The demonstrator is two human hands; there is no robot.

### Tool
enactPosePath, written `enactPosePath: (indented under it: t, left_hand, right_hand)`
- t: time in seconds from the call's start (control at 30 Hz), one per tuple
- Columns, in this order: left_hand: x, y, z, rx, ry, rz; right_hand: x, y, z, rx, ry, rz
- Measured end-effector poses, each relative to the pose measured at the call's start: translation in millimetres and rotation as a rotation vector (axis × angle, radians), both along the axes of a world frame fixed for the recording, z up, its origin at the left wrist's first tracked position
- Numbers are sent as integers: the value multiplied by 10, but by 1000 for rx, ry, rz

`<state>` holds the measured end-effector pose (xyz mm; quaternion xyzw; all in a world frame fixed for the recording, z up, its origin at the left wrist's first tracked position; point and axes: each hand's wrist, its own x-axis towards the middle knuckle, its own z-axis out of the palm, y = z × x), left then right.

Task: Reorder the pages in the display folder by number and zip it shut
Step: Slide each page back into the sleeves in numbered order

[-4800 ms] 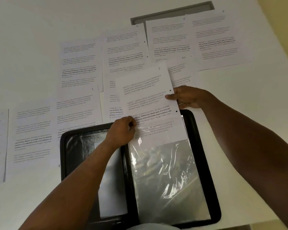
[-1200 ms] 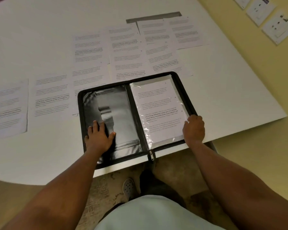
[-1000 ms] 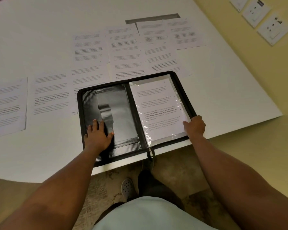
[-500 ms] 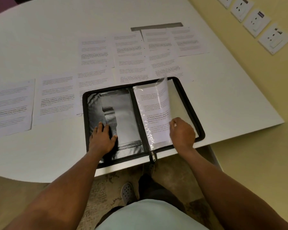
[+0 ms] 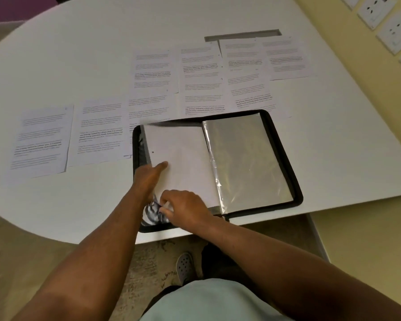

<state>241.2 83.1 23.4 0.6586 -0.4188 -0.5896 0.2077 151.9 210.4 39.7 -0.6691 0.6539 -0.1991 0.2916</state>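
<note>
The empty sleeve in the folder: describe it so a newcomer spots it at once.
On the white table, find the open black folder at the near edge. Its right half shows the empty sleeve, shiny and grey, unlike the white turned page beside it.

I can read nothing here: the printed lines on the loose pages point(image 5: 199, 75) spread over the table point(image 5: 79, 54) are too blurred and small to make out, and the page side facing me in the display folder point(image 5: 285, 158) carries no print.
</note>
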Motion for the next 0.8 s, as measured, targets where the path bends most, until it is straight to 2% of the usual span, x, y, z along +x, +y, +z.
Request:
enactPosePath:
  t: [0.1, 0.2, 0.33, 0.4, 0.53, 0.63, 0.8]
  left_hand:
    - [118, -78, -63, -47, -174, -32]
    - [232, -173, -154, -77, -244, -42]
    - [316, -256, -297, -69, -379, -62]
    - [300, -264, -338, -91, -534, -147]
    - [54, -267, -356, -341, -807, -246]
    - [-319, -348, -337, -541, -779, -439]
    - [-1018, -586, -283, -671, -695, -772]
  right_hand:
    - [-9, -48, 13, 88, -93, 82]
    - [-276, -93, -113, 55, -115, -18]
    - [-861, -157, -315, 62, 22, -277]
    - [-1164, -184, -412, 93, 102, -375]
    - [-1647, -229, -605, 162, 259, -505]
    - [-1932, -297, -675, 157, 341, -629]
    - [-2388, -600, -684, 125, 370, -739]
